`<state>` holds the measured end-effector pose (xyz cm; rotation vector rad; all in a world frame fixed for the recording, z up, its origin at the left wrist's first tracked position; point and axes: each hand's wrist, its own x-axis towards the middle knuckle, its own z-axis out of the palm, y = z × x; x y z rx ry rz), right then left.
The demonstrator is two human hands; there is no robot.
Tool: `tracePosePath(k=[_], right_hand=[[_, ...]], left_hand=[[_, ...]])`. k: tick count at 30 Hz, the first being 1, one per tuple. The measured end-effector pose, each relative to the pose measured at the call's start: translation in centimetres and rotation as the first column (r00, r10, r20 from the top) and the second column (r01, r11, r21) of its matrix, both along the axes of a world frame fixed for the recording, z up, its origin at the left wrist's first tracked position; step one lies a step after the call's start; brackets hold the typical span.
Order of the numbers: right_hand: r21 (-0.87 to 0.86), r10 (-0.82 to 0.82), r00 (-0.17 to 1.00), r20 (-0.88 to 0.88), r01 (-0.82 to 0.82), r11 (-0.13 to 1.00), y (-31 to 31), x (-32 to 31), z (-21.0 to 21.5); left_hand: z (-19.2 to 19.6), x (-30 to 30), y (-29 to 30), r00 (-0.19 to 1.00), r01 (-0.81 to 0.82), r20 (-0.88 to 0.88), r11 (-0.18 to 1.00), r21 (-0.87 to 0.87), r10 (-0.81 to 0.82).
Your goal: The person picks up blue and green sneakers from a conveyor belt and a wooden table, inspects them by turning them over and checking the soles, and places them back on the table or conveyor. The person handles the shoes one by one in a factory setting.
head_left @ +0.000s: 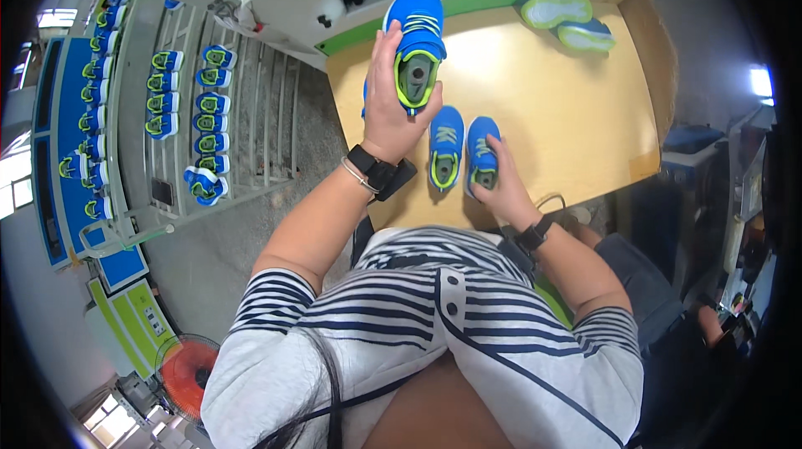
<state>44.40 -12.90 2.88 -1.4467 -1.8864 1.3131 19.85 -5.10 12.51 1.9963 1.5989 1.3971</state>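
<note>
My left hand (391,102) is closed round a blue sneaker (417,19) with a lime-green collar and pale laces, lifted above the table with its toe pointing away from me. Lower down, my right hand (511,186) grips the side and heel of a second blue sneaker (481,131), which is at the tabletop. Just left of that one, a third blue sneaker (447,140) stands upright, untouched. Behind my left wrist a small bit of blue shows, mostly hidden. Whether the right-hand shoe is off the table I cannot tell.
Two shoes lie soles up (558,12) at the table's far right, near a cardboard edge (652,56). The wooden table (585,131) meets a machine with a green strip at the back. To the left, a metal rack (251,115) carries rows of blue sneakers. An orange fan (185,374) stands lower left.
</note>
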Motion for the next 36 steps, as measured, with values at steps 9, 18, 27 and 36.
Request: tracePosePath(k=[9, 18, 27, 36], right_hand=[[0.125, 0.065, 0.979, 0.191, -0.09, 0.988, 1.6, 2.4, 1.2], [0.555, -0.205, 0.904, -0.375, 0.396, 0.732, 23.3, -0.7, 17.2], [0.737, -0.462, 0.754, -0.467, 0.621, 0.268, 37.6, -3.9, 12.2], [0.534, -0.567, 0.791, 0.228, 0.386, 0.752, 29.9, 4.2, 0.3]], left_hand=[[4.4, -2.4, 13.2, 0.916, -0.235, 0.335, 0.972, -0.002, 0.222], [3.9, -5.2, 20.5, 0.906, -0.308, 0.299, 0.951, -0.016, 0.298], [0.0, -5.9, 5.8, 0.992, -0.12, 0.013, 0.982, -0.146, 0.124], [-3.9, -7.4, -8.2, 0.979, -0.198, -0.086, 0.778, -0.596, 0.184]])
